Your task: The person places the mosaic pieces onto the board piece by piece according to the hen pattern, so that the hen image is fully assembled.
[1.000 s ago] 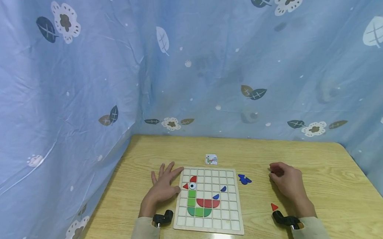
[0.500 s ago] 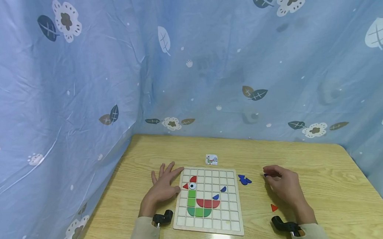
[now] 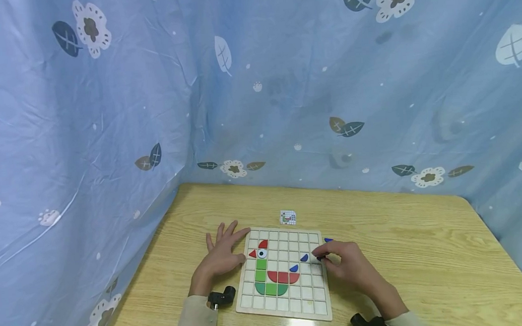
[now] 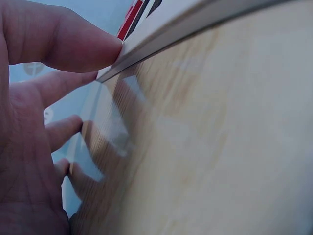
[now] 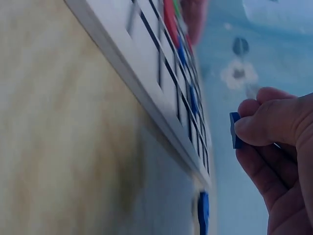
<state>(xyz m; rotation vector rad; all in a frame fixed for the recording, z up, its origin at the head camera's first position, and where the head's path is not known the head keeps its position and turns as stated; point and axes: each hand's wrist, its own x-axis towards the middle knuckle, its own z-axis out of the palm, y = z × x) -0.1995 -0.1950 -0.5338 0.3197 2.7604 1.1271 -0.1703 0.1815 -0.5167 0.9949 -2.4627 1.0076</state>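
Observation:
A pale wooden grid board (image 3: pixel 295 306) lies on the table with flat red, green and blue pieces forming a bird-like figure, including a white eye piece (image 3: pixel 262 254). My left hand (image 3: pixel 219 257) lies at its left side with fingers spread, thumb and index fingertip touching the edge. My right hand (image 3: pixel 350 264) is over the board's right edge. Between thumb and fingers it pinches a small blue piece (image 5: pixel 235 130), held above the board in the right wrist view. Two blue half-round pieces sit in the grid, an upper one (image 3: pixel 304 257) and a lower one (image 3: pixel 294 268).
Behind the board lies a small picture card (image 3: pixel 288 217). A loose blue piece (image 3: pixel 328 239) shows beyond the right hand, which hides other loose pieces. Blue patterned curtain (image 3: pixel 293 105) hangs along the back and sides of the wooden table (image 3: pixel 435 252).
My right hand has moved left from the table to the board's right edge, carrying the blue piece. It now covers most of the loose blue pieces and the red triangle. The left hand stays put.

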